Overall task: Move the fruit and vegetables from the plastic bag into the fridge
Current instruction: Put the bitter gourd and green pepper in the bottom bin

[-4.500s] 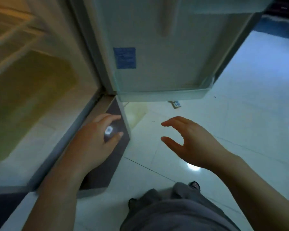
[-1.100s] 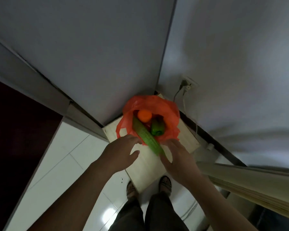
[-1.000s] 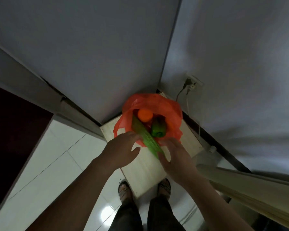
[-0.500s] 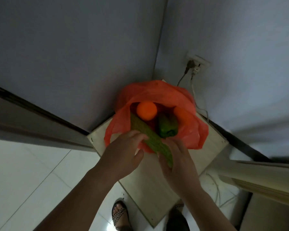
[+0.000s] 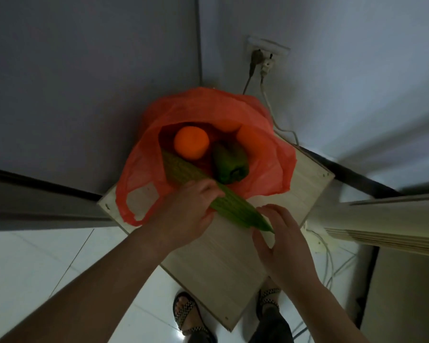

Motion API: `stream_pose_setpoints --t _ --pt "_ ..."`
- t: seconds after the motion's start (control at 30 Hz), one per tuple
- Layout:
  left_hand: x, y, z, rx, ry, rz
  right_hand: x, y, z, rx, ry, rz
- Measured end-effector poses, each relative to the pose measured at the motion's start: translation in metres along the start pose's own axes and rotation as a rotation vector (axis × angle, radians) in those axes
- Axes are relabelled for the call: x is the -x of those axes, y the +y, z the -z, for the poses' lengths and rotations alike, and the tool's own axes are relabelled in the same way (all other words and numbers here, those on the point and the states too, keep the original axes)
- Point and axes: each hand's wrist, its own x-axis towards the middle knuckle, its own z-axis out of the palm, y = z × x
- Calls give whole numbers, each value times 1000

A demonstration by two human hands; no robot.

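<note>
An orange-red plastic bag [image 5: 270, 154] sits open on a small wooden table [image 5: 223, 263] in a wall corner. Inside lie an orange [image 5: 191, 142], a green pepper [image 5: 229, 161] and a second orange [image 5: 254, 141] half hidden behind the bag's plastic. A long ridged green gourd [image 5: 235, 211] sticks out of the bag toward me. My left hand [image 5: 186, 214] is wrapped around the gourd's middle. My right hand [image 5: 280, 238] hovers with spread fingers at the gourd's pointed tip, just touching or almost touching it.
A wall socket [image 5: 266, 53] with plugs and trailing cables hangs behind the bag. A pale ribbed fridge door edge [image 5: 386, 224] juts in from the right. White tiled floor [image 5: 35, 263] lies to the left, and my sandalled feet stand under the table's near corner.
I turned from the open fridge to the bag. Over the last second my view dropped closer, my left hand closed around the gourd, and my right hand slid to its tip.
</note>
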Motion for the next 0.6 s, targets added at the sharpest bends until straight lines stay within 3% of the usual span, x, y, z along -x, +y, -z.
stream_pose_setpoints --t 0.1,0.6 --pt "-3 -3 -13 -111 9 -96 6 7 3 -17 -11 -23" --pt "-15 -8 -20 -199 175 -2 19 36 43 -41 -20 -113"
